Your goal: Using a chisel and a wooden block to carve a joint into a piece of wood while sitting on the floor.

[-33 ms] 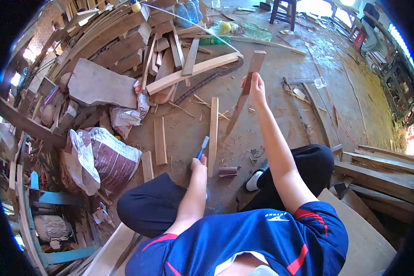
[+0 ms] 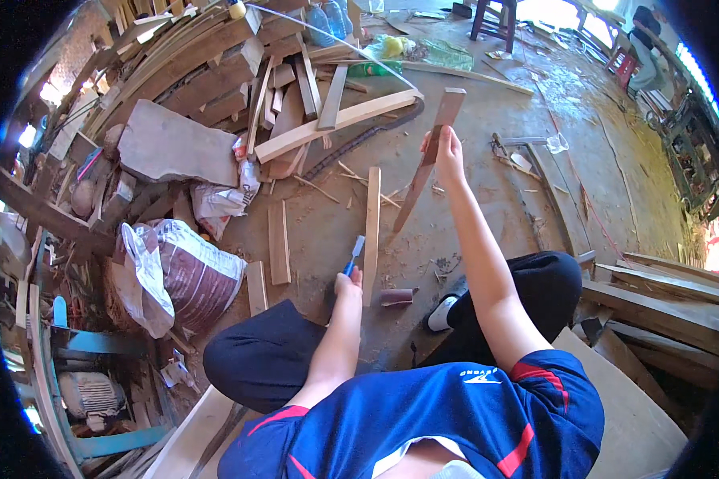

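Observation:
My left hand [image 2: 349, 283] is closed around the blue handle of a chisel [image 2: 358, 249], its flat metal blade pointing up and away from me. Just right of it, a pale wooden strip [image 2: 373, 215] lies lengthwise on the floor. Further out, my right hand [image 2: 449, 153] grips a dark brown wooden strip [image 2: 420, 177] near its upper part. That strip slants, its far end up to the right and its lower end close to the floor; I cannot tell whether it touches. A brown cylindrical piece [image 2: 396, 297] rests on the floor between my legs.
A short board [image 2: 279, 243] lies left of the chisel. Stacked timber [image 2: 208, 76], a stone-like slab [image 2: 176, 148] and a stuffed sack [image 2: 196, 271] fill the left side. More planks [image 2: 655, 307] are at the right. A stool [image 2: 495, 22] stands far off; another person [image 2: 645, 48] sits at the far right.
My left hand and the chisel have shifted very slightly to the right. My right hand keeps the dark strip in nearly the same place.

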`<action>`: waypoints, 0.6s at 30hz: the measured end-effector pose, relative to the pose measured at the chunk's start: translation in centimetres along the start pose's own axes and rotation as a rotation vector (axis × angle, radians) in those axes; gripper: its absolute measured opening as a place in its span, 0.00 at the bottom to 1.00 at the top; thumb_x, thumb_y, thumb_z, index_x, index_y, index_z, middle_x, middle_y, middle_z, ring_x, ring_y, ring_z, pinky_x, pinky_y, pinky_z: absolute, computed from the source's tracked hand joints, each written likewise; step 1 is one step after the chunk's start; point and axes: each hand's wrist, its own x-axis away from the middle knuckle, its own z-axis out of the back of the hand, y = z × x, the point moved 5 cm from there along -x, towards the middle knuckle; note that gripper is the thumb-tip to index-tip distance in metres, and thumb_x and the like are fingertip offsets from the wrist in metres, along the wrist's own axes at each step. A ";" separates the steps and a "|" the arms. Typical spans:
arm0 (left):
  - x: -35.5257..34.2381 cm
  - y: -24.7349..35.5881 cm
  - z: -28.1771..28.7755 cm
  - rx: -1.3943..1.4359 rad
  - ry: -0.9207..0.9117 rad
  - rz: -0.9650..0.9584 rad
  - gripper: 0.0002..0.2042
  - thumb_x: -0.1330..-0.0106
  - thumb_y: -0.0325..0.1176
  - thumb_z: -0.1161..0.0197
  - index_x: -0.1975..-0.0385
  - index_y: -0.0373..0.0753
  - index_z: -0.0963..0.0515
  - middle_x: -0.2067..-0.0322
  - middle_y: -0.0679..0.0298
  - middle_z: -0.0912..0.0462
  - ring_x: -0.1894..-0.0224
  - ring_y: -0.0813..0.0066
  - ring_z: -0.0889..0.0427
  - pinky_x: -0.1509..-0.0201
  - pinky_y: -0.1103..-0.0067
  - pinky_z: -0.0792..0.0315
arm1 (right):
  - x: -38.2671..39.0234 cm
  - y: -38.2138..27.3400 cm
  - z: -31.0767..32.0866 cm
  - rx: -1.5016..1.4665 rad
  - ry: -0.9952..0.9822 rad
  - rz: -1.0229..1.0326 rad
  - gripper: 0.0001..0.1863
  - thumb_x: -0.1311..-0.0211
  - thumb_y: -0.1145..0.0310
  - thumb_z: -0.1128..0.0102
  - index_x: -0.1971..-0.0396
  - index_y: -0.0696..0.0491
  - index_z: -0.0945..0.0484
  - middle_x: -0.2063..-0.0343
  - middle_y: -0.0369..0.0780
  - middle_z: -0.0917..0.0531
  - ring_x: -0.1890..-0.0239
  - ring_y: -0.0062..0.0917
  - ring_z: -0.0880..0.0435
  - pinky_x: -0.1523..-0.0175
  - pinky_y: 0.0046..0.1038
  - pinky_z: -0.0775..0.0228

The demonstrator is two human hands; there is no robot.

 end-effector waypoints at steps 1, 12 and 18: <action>0.8 -1.5 -1.1 -0.020 0.011 0.040 0.23 0.34 0.54 0.51 0.67 0.35 0.27 0.74 0.58 0.19 0.74 0.69 0.17 0.68 0.74 0.20 | 0.2 0.3 1.3 0.022 0.024 0.005 0.21 0.30 0.50 0.62 0.72 0.53 0.31 0.81 0.34 0.25 0.78 0.16 0.27 0.71 0.20 0.35; 15.0 2.2 -15.4 -0.376 -0.709 0.089 0.20 0.34 0.50 0.51 0.62 0.36 0.25 0.67 0.59 0.17 0.63 0.70 0.19 0.56 0.74 0.26 | 1.5 -0.6 -0.6 0.036 -0.061 -0.047 0.19 0.30 0.53 0.58 0.68 0.54 0.29 0.77 0.34 0.24 0.74 0.16 0.25 0.65 0.20 0.33; 19.4 3.8 -17.5 -0.841 -0.623 -0.376 0.19 0.38 0.52 0.45 0.72 0.39 0.28 0.78 0.66 0.23 0.76 0.78 0.22 0.70 0.81 0.27 | 3.5 -1.2 -5.3 0.034 -0.315 -0.105 0.19 0.30 0.54 0.59 0.62 0.55 0.28 0.72 0.35 0.21 0.68 0.17 0.24 0.59 0.22 0.31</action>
